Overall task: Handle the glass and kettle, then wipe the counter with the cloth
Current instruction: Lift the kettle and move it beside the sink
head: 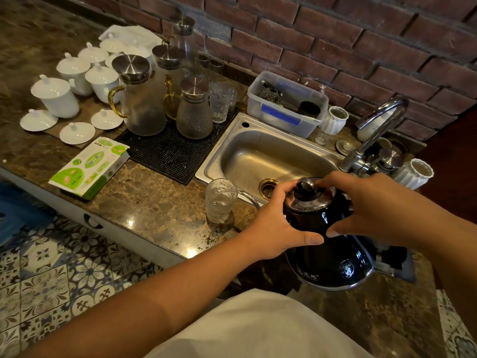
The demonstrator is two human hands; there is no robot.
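Note:
A black electric kettle with a chrome lid stands on the marble counter in front of the sink. My left hand wraps around its left shoulder, thumb across the front and fingers up at the lid. My right hand holds the right side, its fingertips on the lid beside the black knob. Just left of the kettle stands a clear textured glass, upright with a little water in it, and neither hand touches it. I see no cloth.
A steel sink with a curved tap lies behind the kettle. Glass pitchers and tumblers stand on a black mat. White lidded cups, a green box and a plastic tub fill the counter's back.

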